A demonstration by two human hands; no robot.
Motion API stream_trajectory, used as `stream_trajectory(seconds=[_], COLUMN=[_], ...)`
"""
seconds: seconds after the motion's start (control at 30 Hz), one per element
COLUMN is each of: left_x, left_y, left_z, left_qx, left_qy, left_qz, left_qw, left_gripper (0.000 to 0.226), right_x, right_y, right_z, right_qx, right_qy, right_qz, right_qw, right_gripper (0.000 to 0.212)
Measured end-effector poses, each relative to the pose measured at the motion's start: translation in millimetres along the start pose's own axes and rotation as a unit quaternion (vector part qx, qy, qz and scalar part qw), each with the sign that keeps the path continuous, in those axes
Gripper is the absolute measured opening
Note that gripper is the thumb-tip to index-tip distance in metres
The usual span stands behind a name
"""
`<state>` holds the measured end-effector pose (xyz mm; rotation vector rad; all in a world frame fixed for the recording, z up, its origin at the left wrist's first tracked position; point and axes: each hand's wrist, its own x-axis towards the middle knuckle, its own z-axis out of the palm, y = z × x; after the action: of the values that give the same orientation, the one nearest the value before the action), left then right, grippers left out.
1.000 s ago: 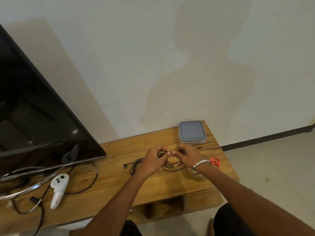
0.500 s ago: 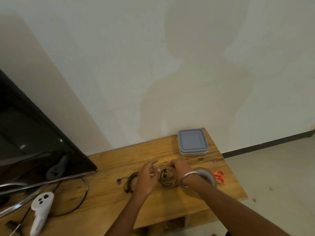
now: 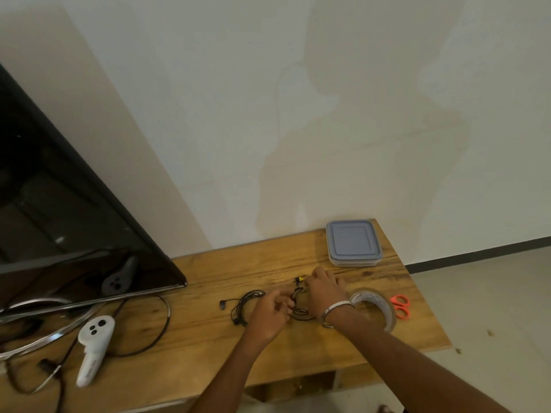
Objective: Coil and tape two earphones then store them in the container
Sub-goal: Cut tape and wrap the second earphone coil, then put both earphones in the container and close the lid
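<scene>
A black earphone coil (image 3: 299, 309) with a yellow-tipped plug lies on the wooden table (image 3: 208, 338) between my hands. My left hand (image 3: 269, 311) pinches the coil's left side with curled fingers. My right hand (image 3: 323, 289), a metal bangle on its wrist, grips the coil's upper right side near the plug. A second black earphone (image 3: 244, 305) lies loosely coiled just left of my left hand. The grey lidded container (image 3: 353, 245) sits shut at the back right corner. A roll of clear tape (image 3: 377, 308) lies right of my right wrist.
Orange-handled scissors (image 3: 401, 307) lie beside the tape near the table's right edge. A black TV screen (image 3: 59, 219) leans at the left, with a white controller (image 3: 94, 347) and black cables (image 3: 149, 332) in front of it. The wall stands right behind the table.
The camera tilted up and the view shifted. My hands lowered the coil onto the table and keep working it; the right hand moved toward the plug end.
</scene>
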<state>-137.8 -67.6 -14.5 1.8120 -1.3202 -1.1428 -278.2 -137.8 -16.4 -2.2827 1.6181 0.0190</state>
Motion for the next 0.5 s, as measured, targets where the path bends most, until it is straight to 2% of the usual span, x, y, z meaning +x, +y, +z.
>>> stream_trajectory(seconds=[0.23, 0.5], left_x=[-26, -37], left_y=[8, 3], left_z=[7, 28], left_qx=[0.106, 0.097], left_qy=[-0.024, -0.032], left_qz=[0.033, 0.014], left_qw=[0.993, 0.995], left_gripper=[0.020, 0.020], right_x=[-11, -8], right_y=[14, 75], right_z=[-28, -64], right_qx=[0.011, 0.002], right_qy=[0.021, 0.095], right_qz=[0.027, 0.139], right_qw=[0.999, 0.986], right_gripper=[0.035, 0.037])
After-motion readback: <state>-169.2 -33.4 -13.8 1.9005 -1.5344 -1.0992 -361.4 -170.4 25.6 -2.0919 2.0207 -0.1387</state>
